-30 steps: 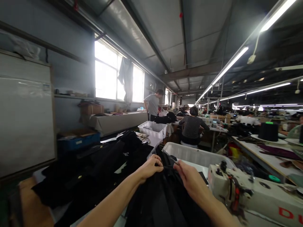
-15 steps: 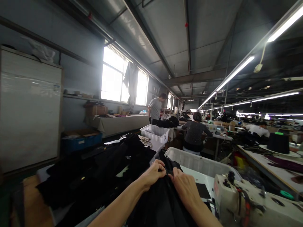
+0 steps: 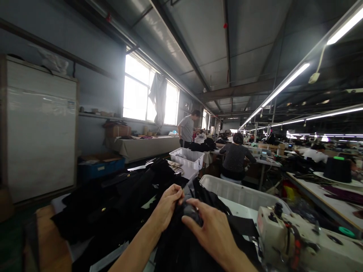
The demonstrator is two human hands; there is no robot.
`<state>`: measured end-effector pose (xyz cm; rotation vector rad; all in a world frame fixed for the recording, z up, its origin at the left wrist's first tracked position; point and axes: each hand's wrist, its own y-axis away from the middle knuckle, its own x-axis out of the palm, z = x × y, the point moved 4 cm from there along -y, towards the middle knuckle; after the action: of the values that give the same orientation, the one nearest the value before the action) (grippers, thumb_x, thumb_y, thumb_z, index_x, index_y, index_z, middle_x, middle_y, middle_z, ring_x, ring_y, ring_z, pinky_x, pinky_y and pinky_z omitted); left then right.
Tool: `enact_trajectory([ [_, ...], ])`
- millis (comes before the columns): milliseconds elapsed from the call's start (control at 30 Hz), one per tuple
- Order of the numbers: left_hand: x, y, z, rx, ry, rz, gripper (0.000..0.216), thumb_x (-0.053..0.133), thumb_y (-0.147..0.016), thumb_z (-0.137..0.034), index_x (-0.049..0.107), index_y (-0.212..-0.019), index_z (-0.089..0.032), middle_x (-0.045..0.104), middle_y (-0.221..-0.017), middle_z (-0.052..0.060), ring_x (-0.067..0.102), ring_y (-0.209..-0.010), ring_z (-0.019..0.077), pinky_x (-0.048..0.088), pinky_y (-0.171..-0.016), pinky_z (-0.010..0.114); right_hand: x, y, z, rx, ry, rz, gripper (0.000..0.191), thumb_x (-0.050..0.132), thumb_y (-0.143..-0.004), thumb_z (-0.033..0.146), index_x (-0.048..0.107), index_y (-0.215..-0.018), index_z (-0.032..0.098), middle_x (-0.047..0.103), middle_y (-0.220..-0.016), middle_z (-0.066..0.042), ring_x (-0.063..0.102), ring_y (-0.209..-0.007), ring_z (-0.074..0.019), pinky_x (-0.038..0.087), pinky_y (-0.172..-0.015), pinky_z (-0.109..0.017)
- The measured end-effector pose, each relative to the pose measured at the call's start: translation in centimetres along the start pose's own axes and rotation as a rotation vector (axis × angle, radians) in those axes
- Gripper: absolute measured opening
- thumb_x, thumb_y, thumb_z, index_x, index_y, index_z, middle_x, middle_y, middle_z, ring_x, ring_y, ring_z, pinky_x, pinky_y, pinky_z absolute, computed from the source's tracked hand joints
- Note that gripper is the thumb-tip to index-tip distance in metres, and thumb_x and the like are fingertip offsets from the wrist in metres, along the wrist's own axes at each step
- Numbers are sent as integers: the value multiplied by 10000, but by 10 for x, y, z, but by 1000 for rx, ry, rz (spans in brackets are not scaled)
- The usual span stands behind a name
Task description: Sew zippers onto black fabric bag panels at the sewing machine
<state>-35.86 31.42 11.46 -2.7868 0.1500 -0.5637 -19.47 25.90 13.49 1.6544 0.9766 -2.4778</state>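
Black cloth (image 3: 184, 245), apparently a garment piece, hangs in front of me with a greyish, shinier patch near its top. My left hand (image 3: 168, 206) pinches the cloth's upper edge between thumb and fingertips. Lower and to the right, my right hand (image 3: 212, 228) lies against the grey patch. Its thumb and forefinger are spread apart, with cloth showing between them. Parts of the cloth under the right palm are hidden. A heap of black fabric pieces (image 3: 113, 200), some with small gold-coloured metal parts, spreads out on the left.
A white sewing machine (image 3: 300, 236) stands close at the right. Beyond my hands are a translucent plastic bin (image 3: 244, 194) and a white crate (image 3: 187, 158). One person (image 3: 186, 130) stands by the window wall; another person (image 3: 236, 158) sits at a bench. A black thread cone (image 3: 337, 170) is at right.
Both hands have shifted left and the cloth's grey patch has come into view between them. My right hand has gone from a pinch to spread thumb and forefinger.
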Motion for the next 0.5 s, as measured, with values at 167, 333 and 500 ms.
enact_trajectory([
  [167, -30, 6, -52, 120, 59, -101, 272, 742, -626, -225, 498, -712, -143, 470, -621, -44, 263, -454, 2, 206, -458, 155, 17, 11, 13, 13, 122, 166, 199, 710, -812, 433, 706, -994, 354, 699, -889, 30, 675, -815, -231, 432, -660, -293],
  [333, -67, 45, -141, 302, -52, -231, 196, 693, -680, -143, 505, -733, -147, 487, -611, -44, 261, -426, -1, 288, -472, 165, 21, 16, -6, -16, 213, 173, 227, 638, -879, 419, 657, -1103, 395, 698, -952, 46, 677, -860, -237, 452, -627, -306],
  [500, -120, 140, -275, 609, -362, -600, 172, 392, -815, 22, 431, -732, -124, 544, -659, -78, 265, -418, -43, 363, -627, 135, 25, 16, -12, -41, 290, 180, 250, 596, -896, 439, 642, -1141, 417, 695, -985, 35, 686, -823, -239, 450, -560, -302],
])
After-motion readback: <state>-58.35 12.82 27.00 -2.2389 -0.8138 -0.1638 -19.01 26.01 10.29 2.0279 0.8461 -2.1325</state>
